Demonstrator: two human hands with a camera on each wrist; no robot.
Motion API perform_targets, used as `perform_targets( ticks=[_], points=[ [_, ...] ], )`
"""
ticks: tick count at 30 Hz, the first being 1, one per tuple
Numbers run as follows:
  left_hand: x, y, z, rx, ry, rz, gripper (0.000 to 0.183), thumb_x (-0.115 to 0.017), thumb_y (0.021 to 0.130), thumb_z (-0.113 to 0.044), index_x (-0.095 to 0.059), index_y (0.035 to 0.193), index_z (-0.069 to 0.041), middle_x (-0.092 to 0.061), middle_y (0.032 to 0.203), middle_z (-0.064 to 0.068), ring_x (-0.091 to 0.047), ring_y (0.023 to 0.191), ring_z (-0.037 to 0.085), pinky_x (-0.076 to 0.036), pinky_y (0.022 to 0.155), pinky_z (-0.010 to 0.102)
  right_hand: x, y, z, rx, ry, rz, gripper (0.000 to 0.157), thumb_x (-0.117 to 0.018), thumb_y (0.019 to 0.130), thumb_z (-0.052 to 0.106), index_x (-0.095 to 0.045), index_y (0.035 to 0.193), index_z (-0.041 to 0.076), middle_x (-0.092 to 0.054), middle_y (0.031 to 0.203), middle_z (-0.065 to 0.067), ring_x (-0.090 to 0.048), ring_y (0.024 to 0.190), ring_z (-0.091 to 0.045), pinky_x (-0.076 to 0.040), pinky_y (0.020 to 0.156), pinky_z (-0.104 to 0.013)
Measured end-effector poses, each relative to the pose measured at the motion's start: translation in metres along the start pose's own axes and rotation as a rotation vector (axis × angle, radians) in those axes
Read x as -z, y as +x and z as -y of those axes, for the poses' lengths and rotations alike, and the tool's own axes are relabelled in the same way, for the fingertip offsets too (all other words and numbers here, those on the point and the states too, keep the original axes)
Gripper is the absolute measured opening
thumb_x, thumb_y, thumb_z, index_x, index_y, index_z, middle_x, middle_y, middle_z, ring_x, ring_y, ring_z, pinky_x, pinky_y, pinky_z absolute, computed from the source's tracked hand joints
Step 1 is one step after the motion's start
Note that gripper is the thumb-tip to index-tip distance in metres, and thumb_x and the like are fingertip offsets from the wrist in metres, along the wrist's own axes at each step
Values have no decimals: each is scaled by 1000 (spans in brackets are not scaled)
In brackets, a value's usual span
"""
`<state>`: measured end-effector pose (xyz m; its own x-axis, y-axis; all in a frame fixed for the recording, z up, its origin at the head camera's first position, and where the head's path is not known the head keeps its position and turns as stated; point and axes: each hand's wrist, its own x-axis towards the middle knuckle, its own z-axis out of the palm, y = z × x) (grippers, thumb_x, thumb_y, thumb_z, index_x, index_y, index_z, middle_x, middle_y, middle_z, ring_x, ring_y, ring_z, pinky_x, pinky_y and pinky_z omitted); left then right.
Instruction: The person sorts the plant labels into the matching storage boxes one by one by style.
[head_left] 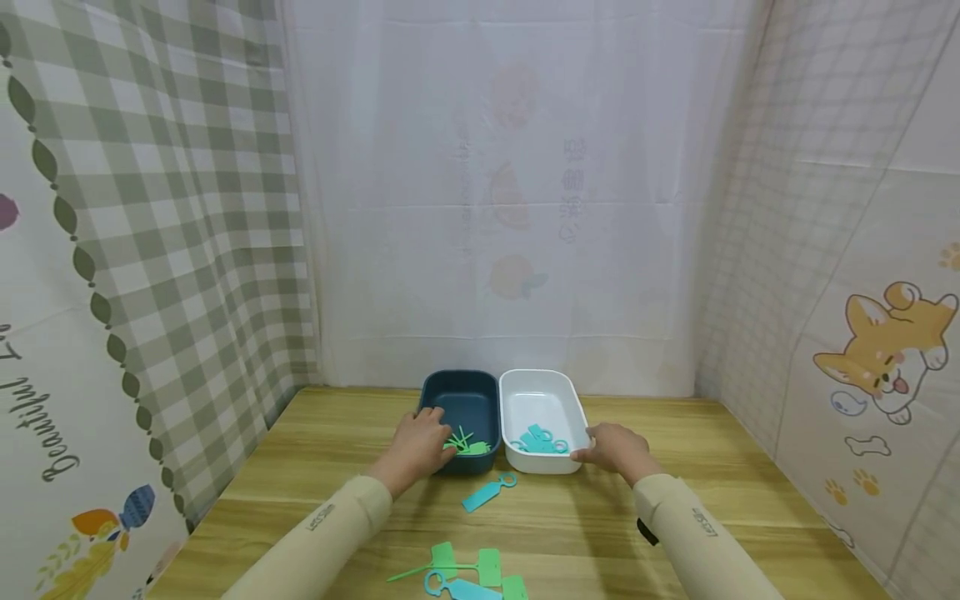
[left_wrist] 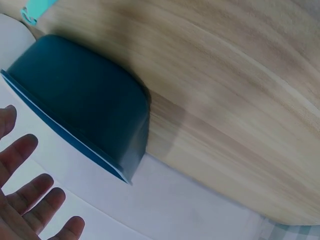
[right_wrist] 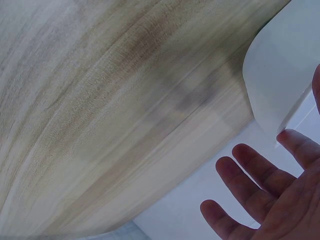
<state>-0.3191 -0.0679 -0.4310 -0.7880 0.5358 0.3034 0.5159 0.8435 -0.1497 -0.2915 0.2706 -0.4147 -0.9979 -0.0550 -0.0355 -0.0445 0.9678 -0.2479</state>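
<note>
My left hand (head_left: 423, 437) is over the front left of a dark blue bin (head_left: 461, 383), its fingers spread in the left wrist view near the bin's rim. Inside that bin lie green cable-tie tags (head_left: 474, 448). At the front right corner of a white bin (head_left: 540, 383), my right hand (head_left: 617, 450) has its index fingertip right at the rim and its other fingers extended. Several light blue ring-ended tags (head_left: 538, 442) lie in the white bin. One more blue ring-ended tag (head_left: 483, 496) rests on the table just before the bins.
Closer to me on the wooden table (head_left: 570, 533) lie green cable-tie tags (head_left: 489, 567) and another blue ring-ended tag (head_left: 468, 590). The two bins stand side by side near the back edge. A white curtain (head_left: 510, 208) hangs behind, with patterned cloths at both sides.
</note>
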Motion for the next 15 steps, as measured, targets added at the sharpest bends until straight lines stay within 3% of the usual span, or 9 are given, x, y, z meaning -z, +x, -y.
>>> perform_targets(
  ticks=[8,15],
  points=[
    [2,-6,-12,-43,4,6,28,-73,88,-44,-77,95,-17,-62,110,8,-58,103,27,-50,82,49,0,0,-1,-5,1,4,68,-76,85,45,-62,130,-4,-63,125,-23,-62,108,-37,-52,78,-53],
    [1,-10,-21,-108,27,-7,27,-74,87,-46,-76,92,-20,-59,98,2,-57,88,20,-47,66,37,1,0,0,7,-7,0,67,-76,85,45,-62,129,-4,-63,124,-24,-61,109,-39,-52,77,-55]
  ],
)
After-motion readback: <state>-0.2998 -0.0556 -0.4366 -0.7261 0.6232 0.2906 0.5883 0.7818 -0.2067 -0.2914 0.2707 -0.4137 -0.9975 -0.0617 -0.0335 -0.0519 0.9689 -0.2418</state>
